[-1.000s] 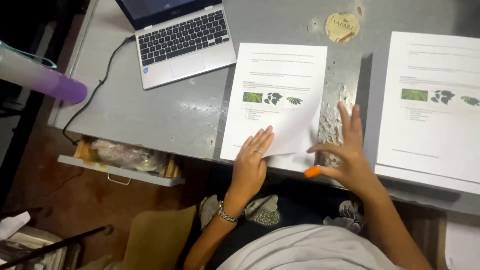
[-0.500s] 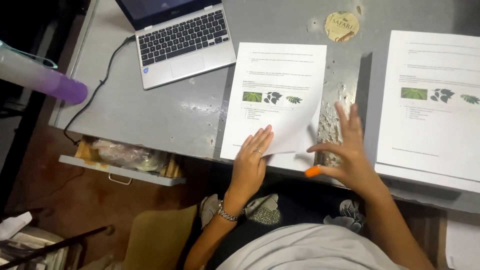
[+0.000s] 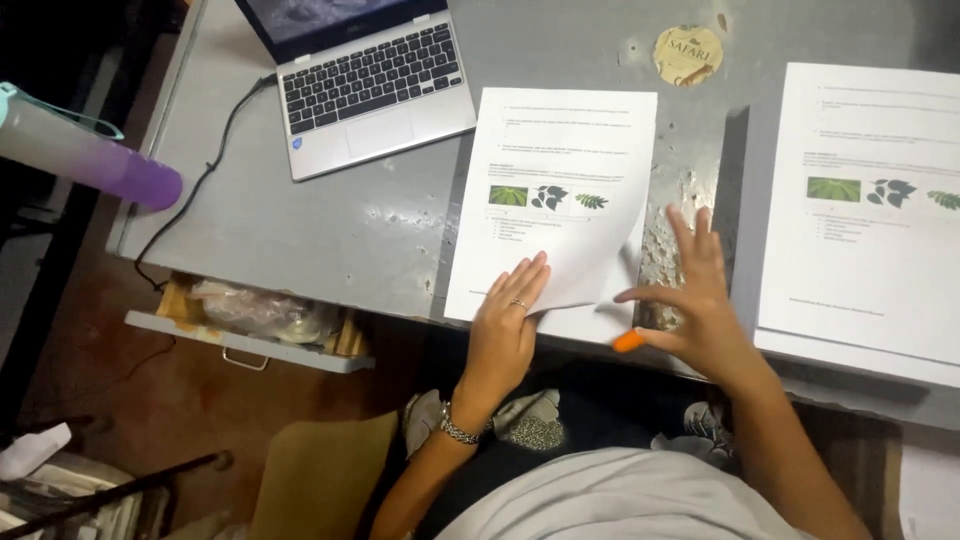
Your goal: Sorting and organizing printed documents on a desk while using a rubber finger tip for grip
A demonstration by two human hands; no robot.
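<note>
On the grey metal desk (image 3: 300, 230), scuffed and flaking near its front edge, the largest things are an open laptop (image 3: 375, 85) at the back left and two stacks of printed sheets with small leaf pictures: one pile (image 3: 870, 210) lies squared up at the far right, the other stack (image 3: 555, 190) sits in the middle. The middle stack's top sheet is lifted and curling at its lower right corner, so the separating looks barely begun, with the sheet not yet clear of the pile. The left hand (image 3: 505, 320) lies flat and open, pressing the stack's lower edge; the right hand (image 3: 700, 300) is spread, grasping nothing, its orange-capped thumb (image 3: 628, 341) just beside the raised corner. Below, a desk drawer (image 3: 250, 320) hangs open over a reddish floor (image 3: 120, 370). A round sticker (image 3: 687, 54) marks the desk's back.
</note>
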